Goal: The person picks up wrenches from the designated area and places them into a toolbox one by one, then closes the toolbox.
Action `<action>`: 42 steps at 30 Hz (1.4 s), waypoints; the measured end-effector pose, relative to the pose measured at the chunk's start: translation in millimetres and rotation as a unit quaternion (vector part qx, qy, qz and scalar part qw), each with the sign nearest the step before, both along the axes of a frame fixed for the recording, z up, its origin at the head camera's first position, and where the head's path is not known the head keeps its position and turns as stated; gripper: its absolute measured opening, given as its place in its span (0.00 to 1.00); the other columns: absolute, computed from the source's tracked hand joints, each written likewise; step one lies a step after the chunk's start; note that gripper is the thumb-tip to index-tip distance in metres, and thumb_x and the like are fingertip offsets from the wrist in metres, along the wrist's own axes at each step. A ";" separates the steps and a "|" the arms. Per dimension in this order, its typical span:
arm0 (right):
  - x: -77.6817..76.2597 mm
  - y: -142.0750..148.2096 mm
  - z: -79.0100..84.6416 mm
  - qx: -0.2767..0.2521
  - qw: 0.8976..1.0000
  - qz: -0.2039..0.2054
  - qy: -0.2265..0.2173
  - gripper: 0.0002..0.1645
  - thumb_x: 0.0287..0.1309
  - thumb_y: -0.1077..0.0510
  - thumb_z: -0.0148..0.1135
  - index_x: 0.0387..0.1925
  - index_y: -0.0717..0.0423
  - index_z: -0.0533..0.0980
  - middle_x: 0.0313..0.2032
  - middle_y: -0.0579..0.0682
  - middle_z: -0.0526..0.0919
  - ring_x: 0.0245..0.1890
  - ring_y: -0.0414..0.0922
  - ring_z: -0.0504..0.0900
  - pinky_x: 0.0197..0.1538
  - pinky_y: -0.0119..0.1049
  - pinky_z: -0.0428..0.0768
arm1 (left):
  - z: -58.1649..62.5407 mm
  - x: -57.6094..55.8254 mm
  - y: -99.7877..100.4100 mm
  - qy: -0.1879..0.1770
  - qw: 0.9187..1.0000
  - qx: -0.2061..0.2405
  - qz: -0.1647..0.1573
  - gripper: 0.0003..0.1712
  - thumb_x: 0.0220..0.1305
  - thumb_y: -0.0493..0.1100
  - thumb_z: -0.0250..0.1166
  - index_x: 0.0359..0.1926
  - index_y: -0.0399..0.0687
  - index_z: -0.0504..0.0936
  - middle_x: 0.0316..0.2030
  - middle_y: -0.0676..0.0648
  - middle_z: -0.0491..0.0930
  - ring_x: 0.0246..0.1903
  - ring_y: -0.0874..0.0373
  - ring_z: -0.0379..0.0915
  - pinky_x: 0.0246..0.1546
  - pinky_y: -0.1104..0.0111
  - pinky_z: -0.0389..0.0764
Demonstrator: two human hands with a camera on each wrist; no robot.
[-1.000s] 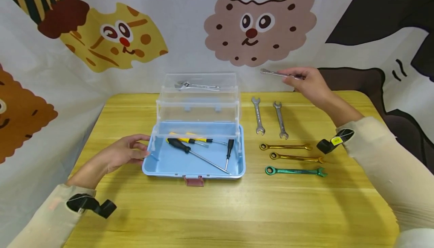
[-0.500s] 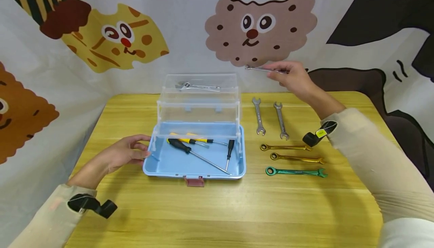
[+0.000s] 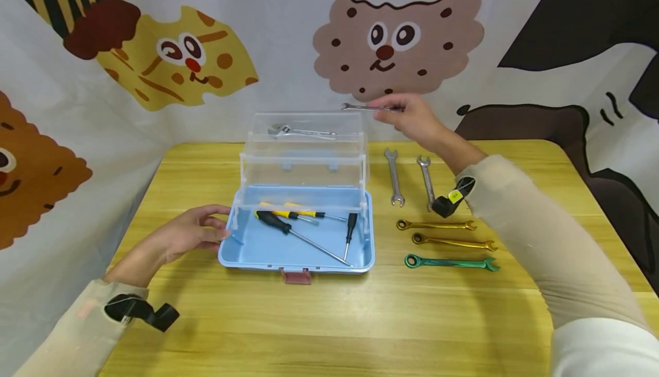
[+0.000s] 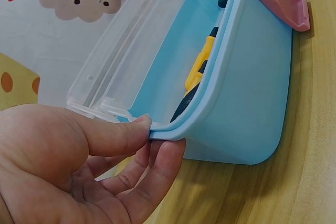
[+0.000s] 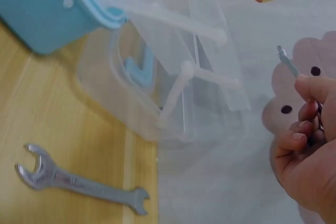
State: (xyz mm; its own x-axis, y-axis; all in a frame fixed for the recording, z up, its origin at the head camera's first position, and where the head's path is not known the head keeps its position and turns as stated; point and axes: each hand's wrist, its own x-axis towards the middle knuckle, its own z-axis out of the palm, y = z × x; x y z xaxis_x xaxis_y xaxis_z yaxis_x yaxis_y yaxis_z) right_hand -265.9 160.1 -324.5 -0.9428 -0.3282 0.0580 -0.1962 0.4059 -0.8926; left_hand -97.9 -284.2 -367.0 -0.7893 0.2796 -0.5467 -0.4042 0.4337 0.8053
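Observation:
My left hand (image 3: pixel 193 231) pinches the left rim of the blue toolbox (image 4: pixel 236 93), thumb on top and fingers beneath. A small silver wrench (image 3: pixel 358 107) is gripped in my right hand (image 3: pixel 412 116), raised above the back right corner of the box, its free end pointing left. The clear trays (image 3: pixel 304 168) stand unfolded over the rear of the box. In the top tray lies a silver adjustable wrench (image 3: pixel 282 131), with another shiny tool beside it. On the box floor are a long black screwdriver (image 3: pixel 275 222), a small black screwdriver (image 3: pixel 351 228) and yellow-handled screwdrivers (image 3: pixel 283 213).
Right of the box lie two silver open-end wrenches, one (image 3: pixel 394 177) nearer the box and one (image 3: pixel 426 179) partly behind my wrist camera. In front of them are two gold wrenches (image 3: pixel 437 225) and a green wrench (image 3: pixel 453 263). A printed cloth (image 3: pixel 288 68) hangs behind the table.
My right hand has carried the small silver wrench leftward, from above the table's right back to near the top tray's right end. The left hand stays on the box rim.

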 end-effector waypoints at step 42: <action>-23.8 -67.8 3.8 0.046 0.995 0.050 -0.076 0.27 0.70 0.58 0.63 0.66 0.61 0.69 0.52 0.57 0.79 0.44 0.47 0.74 0.46 0.40 0.75 | -2.0 -0.8 -1.1 -0.005 1.000 0.010 -0.003 0.36 0.73 0.32 0.61 0.74 0.28 0.54 0.48 0.38 0.74 0.42 0.52 0.80 0.44 0.65 0.85</action>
State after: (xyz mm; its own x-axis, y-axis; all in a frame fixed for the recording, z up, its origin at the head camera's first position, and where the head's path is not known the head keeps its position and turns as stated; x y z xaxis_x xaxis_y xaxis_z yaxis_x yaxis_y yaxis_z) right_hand -289.7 92.2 -320.7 -0.9009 -0.4178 -0.1177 -0.1049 0.4727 -0.8750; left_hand -98.8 -285.3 -369.0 -0.7827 0.2951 -0.5480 -0.4092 0.4196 0.8103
